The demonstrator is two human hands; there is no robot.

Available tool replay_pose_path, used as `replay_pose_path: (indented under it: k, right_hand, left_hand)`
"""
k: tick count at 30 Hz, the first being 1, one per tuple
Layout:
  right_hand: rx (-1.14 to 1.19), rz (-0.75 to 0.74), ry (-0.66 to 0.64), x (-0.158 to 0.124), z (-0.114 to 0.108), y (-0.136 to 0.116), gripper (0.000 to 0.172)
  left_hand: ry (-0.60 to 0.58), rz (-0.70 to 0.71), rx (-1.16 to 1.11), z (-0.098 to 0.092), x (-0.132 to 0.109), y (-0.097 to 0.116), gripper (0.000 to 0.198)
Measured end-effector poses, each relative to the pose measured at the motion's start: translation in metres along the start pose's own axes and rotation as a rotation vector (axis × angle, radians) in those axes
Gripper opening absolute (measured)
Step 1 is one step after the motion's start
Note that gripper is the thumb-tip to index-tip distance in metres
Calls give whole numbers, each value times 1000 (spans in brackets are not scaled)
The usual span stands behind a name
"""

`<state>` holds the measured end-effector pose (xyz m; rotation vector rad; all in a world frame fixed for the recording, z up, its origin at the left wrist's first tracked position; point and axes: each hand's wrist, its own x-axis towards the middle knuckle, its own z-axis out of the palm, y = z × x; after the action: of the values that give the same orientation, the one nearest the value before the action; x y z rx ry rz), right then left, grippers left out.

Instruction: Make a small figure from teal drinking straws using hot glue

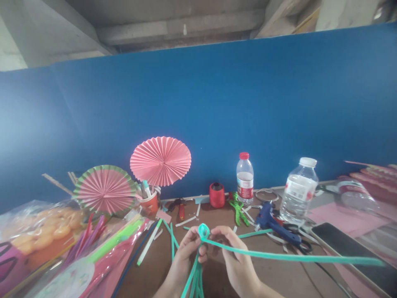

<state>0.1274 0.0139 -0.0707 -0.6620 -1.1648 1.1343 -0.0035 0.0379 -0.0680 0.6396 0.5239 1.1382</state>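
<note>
My left hand (pixel 186 254) pinches a teal pipe cleaner (pixel 279 256) just below a small loop (pixel 203 231) at its top, with several teal strands hanging down between my wrists. Facing it, my right hand (pixel 234 256) pinches the same pipe cleaner right beside the loop. One long end runs from there far to the right over the brown table (pixel 155 277).
Two pink pleated paper fans (pixel 160 160) (pixel 105 189) stand at the back left by an orange pen cup (pixel 149 203). A red thread spool (pixel 216 194), two water bottles (pixel 245 178) (pixel 298 190), a blue glue gun (pixel 273 225), scissors and a dark phone (pixel 350 248) lie right. Bagged craft sticks (pixel 93 252) fill the left.
</note>
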Motion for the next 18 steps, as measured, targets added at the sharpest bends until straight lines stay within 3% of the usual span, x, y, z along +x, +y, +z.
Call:
replay_pose_path:
  k: [4, 7, 10, 18]
  right_hand:
    - [-85, 44, 95, 10, -12, 9, 17]
    - [10, 130, 75, 16, -15, 11, 22]
    - [31, 118, 64, 18, -16, 10, 25]
    - [-282, 84, 21, 10, -10, -1, 11]
  left_hand:
    - [81, 31, 102, -1, 2, -1, 21]
    - [101, 30, 168, -2, 1, -1, 21]
    - [113, 32, 211, -2, 0, -2, 20]
    - [209, 186, 457, 10, -4, -3, 30]
